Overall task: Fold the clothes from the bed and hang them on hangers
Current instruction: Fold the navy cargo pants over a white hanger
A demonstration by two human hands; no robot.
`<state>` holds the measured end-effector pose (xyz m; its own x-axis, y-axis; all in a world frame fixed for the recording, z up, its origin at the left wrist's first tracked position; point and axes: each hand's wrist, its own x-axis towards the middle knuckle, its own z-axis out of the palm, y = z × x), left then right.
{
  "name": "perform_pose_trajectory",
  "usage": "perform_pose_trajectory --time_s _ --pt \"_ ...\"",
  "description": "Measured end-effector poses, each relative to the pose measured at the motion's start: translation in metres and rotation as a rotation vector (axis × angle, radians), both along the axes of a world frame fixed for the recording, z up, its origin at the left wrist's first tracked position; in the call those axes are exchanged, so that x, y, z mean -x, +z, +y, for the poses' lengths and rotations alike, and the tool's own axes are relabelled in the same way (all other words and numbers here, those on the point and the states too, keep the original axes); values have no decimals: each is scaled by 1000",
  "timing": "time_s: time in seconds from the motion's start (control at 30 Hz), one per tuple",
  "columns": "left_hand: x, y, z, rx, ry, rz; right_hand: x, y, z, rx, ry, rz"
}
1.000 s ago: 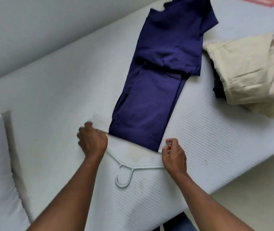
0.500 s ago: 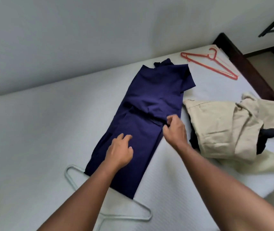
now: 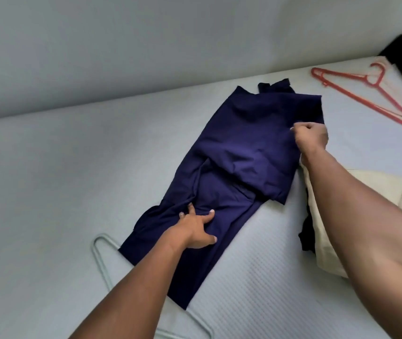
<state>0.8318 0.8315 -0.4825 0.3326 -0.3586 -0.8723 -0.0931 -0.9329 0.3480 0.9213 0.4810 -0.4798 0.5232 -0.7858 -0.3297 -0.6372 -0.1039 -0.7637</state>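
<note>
Moved up since the earlier frame, the right hand pinches the far edge of the navy garment, laid on the bed across a white hanger, while the left hand presses it flat, fingers spread; folding is underway, and the next move probably calls for drawing that edge nearward.

**Smooth navy cloth on a ribbed bed cover**

The navy garment is thin, smooth cloth, matt with a faint sheen along its creases. The bed has a white cover in a fine ribbed weave, rougher than the garment. The beige garment looks like heavier, matt cloth. The pale hanger is thin and smooth; metal or plastic, I cannot tell. The red hanger looks like moulded plastic. The wall is flat and matt.
</note>
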Motion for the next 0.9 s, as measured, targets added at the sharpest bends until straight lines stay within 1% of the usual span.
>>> perform_pose_trajectory --time_s 0.03,0.1,0.13,0.17,0.2,0.23,0.27,0.3,0.33,0.37,0.4,0.43,0.47,0.5,0.53,0.57,0.63,0.7,0.73,0.8,0.9 --pt "0 1 -1 1 7 6 5 9 11 -16 -31 -93" --pt "0 4 -3 6 32 -18 21 27 40 -40 -2 -292" --pt "0 6 -4 13 47 -95 32 38 59 -58 43 -376" --pt "0 6 -2 26 79 -230 44 48 79 -81 94 -442" --pt "-2 4 2 49 149 -401 59 55 101 -97 162 -483" --pt "-4 1 8 85 263 -557 78 61 122 -111 247 -518" --pt "-6 -5 17 129 421 -654 98 67 143 -118 355 -528" --pt "-9 -12 27 180 609 -670 118 69 161 -100 500 -528" --pt "-13 -17 36 237 830 -600 137 68 176 -41 696 -519" --pt "-16 -21 45 311 1063 -476 155 59 189 61 942 -487" --pt "-19 -20 51 404 1265 -343 171 49 199 170 1190 -427" --pt "-18 -18 56 499 1443 -213 186 35 206 238 1397 -339" --pt "-16 -14 59 581 1605 -90 200 25 211 246 1513 -234" --pt "-9 -10 62 623 1729 11 211 17 215 229 1535 -146" --pt "0 -7 67 630 1794 75 219 13 217 219 1492 -103" --pt "10 -5 71 609 1798 95 222 12 217 210 1407 -101" --pt "33 -6 80 567 1733 52 216 18 219 203 1181 -151" --pt "49 -11 84 544 1711 -40 197 23 217 192 882 -194" --pt "56 -13 85 517 1704 -80 185 21 216 196 737 -172" --pt "68 -17 90 453 1654 -118 158 16 214 219 508 -73" --pt "84 -19 93 388 1555 -145 112 0 201 102 195 124"
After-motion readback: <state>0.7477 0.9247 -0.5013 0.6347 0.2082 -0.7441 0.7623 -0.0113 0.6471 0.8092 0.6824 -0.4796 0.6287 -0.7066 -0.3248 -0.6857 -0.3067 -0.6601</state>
